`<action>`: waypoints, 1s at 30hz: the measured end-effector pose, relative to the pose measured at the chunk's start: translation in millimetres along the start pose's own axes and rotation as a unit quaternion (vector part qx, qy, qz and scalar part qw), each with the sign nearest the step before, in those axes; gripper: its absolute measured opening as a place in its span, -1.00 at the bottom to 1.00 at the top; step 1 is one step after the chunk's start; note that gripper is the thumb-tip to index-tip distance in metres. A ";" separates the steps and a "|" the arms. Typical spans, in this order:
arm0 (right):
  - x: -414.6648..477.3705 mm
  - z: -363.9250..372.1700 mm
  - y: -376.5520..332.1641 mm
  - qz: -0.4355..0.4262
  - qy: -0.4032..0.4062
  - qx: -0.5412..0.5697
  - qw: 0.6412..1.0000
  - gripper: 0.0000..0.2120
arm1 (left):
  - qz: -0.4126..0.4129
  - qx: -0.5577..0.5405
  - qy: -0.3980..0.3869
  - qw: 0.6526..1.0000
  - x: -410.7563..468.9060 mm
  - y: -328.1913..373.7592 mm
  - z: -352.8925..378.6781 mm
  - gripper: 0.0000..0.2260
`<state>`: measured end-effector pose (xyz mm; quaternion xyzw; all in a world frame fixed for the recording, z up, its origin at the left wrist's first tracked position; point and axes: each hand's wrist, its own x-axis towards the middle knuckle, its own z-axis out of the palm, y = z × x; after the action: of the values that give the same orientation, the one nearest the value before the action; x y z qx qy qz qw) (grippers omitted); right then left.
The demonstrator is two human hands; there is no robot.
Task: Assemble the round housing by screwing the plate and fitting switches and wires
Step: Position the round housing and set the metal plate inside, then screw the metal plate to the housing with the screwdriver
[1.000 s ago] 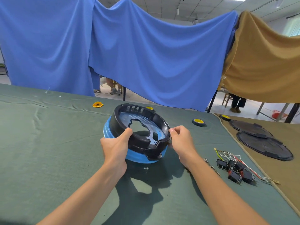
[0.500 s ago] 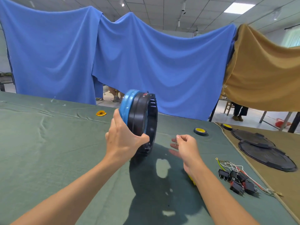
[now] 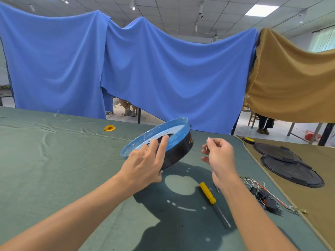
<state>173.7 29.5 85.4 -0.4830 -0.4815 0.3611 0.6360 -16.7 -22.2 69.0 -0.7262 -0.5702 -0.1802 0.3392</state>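
Left hand (image 3: 145,163) wrapped round the near rim of the housing (image 3: 174,144): fingers spread across the blue face, thumb tucked beneath. Held clear of the table (image 3: 45,160), tilted, blue side up and black wall facing down and away.

Right hand (image 3: 219,154) just beside it, not touching. Thumb and forefinger pinched on a screw (image 3: 207,144), point upward, other fingers loosely curled.

A second ago: lying flat on the cloth, black open side up, plate visible inside, both hands at the rim. Half a second ago: stood on edge in the left hand alone. Now turned right over, with the right hand drawn back and the screw kept in its pinch.

Probably a flip to reach or check the fixing point from the blue side. Plate step judged barely begun: screw ready, no driver in hand yet.

Below the right hand, between the forearms: screwdriver (image 3: 208,192) flat on the cloth, yellow handle nearest the hands. Outside the right forearm: switches (image 3: 264,198) bundled with their wires (image 3: 253,183), untouched. Farther right, on tan cloth: two black lids (image 3: 290,165). Well beyond the left hand, a small yellow disc (image 3: 109,127).

Next, most likely: setting the screw, then reaching down for the driver. Risk of dropping the screw while tilting.
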 end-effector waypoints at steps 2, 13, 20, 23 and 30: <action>-2.0 -3.0 -5.6 -0.011 -0.003 0.006 1.000 -0.85 | 0.054 0.022 0.007 0.998 -5.4 0.9 8.9 -0.11; -11.9 19.2 -5.2 -0.146 -0.256 -0.296 0.909 -0.86 | 0.332 0.115 0.095 0.931 -34.4 -9.6 38.7 -0.35; -0.9 46.6 -11.3 -0.116 -0.422 -0.432 0.789 -0.84 | 0.339 0.018 0.222 0.914 -33.1 -14.4 43.9 -0.66; 0.5 49.9 -5.3 -0.070 -0.445 -0.386 0.805 -0.86 | 0.335 0.016 0.263 0.905 -36.9 -20.8 44.4 -0.68; 2.2 49.5 -1.7 -0.052 -0.445 -0.325 0.833 -0.87 | 0.301 -0.027 0.279 0.912 -55.5 -25.8 66.9 -0.61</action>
<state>126.8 44.3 91.0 -0.4229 -0.8265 0.3266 0.1772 -65.3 -11.6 -6.8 -0.7926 -0.2018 -0.2800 0.5026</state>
